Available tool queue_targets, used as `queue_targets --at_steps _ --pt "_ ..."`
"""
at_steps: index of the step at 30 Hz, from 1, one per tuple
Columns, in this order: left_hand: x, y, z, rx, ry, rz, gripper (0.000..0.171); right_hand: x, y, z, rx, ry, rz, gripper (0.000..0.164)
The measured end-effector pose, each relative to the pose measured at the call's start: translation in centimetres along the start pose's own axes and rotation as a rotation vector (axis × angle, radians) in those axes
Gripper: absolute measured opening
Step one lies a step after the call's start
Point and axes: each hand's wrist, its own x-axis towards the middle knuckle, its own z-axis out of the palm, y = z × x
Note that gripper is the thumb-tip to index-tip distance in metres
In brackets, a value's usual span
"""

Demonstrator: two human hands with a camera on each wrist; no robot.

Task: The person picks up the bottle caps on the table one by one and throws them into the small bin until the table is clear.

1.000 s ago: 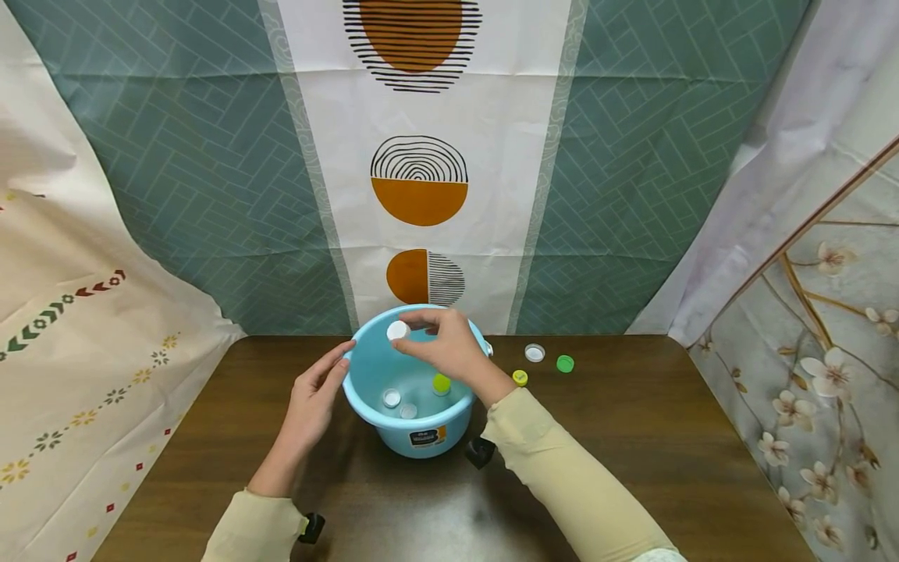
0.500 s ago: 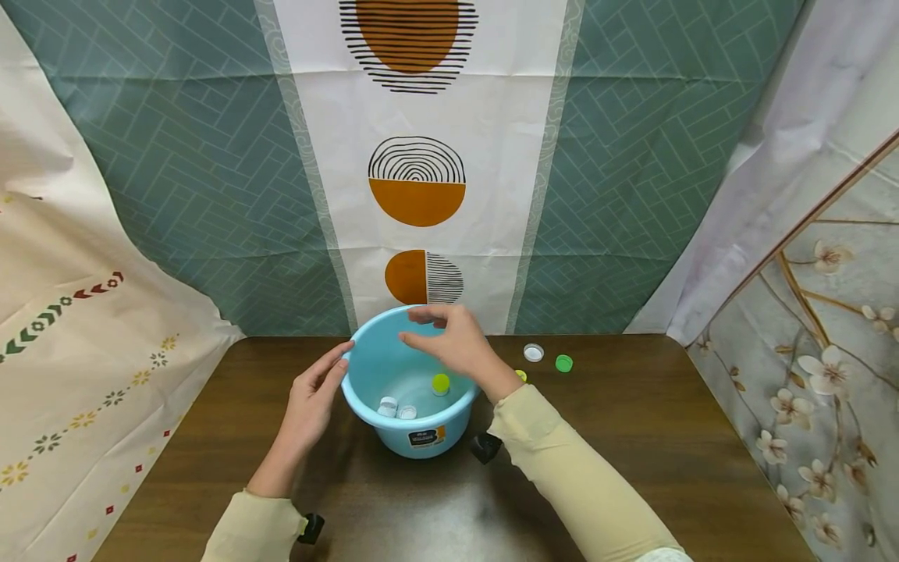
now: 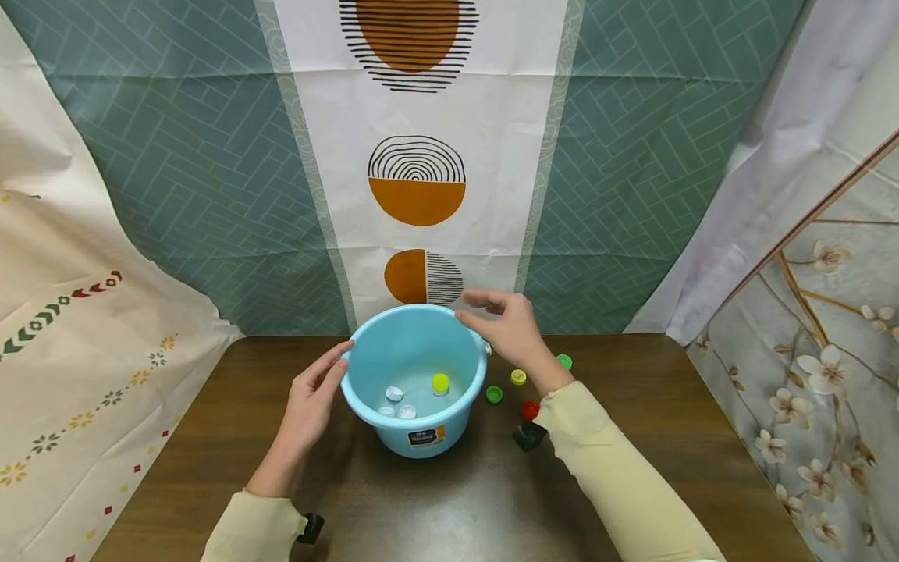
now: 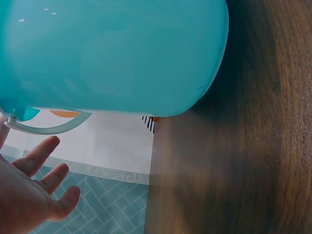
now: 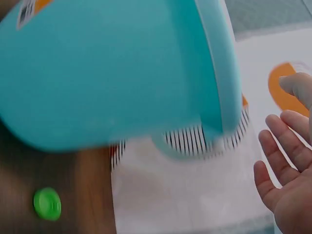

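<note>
In the head view a light blue bucket (image 3: pixel 421 431) stands upright on the brown table. Inside it lie a yellow bottle cap (image 3: pixel 440 383) and a few white bottle caps (image 3: pixel 394 393) on the bottom. My left hand (image 3: pixel 312 402) touches the bucket's left rim with its thumb and index finger; its other fingers are spread in the left wrist view, beside the bucket's handle (image 4: pixel 48 129). Just past the right rim hovers my right hand (image 3: pixel 516 332), fingers apart and holding nothing. A green cap (image 3: pixel 495 394), a yellow cap (image 3: pixel 518 377) and a red cap (image 3: pixel 530 410) lie beneath the right forearm.
Another green cap (image 3: pixel 565 361) lies farther right, partly behind the right wrist. Patterned cloth (image 3: pixel 632 195) hangs directly behind the table (image 3: pixel 653 453), and more cloth closes off both sides.
My right hand let go of a white cap, which now lies in the bucket. That hand then moved right, over the rim. The left hand stays at the left rim.
</note>
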Motion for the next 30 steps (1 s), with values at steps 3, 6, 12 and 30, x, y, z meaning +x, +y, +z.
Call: queue_targets --at_steps 3,6,12,30 --pt "0.1 0.0 0.0 0.001 -0.007 0.005 0.037 -0.3 1.0 -1.8 -0.022 0.04 -0.01 0.044" --pt "0.1 -0.1 0.0 -0.003 -0.005 0.0 0.037 -0.7 2.0 -3.5 -0.046 0.084 -0.001 0.042" --pt "0.1 -0.1 -0.1 -0.005 0.002 -0.01 0.036 -1.7 3.7 -6.3 -0.068 0.139 0.04 0.043" --pt "0.1 0.0 -0.1 0.001 -0.005 -0.01 0.036 -4.5 9.1 -10.7 -0.121 0.25 0.168 0.049"
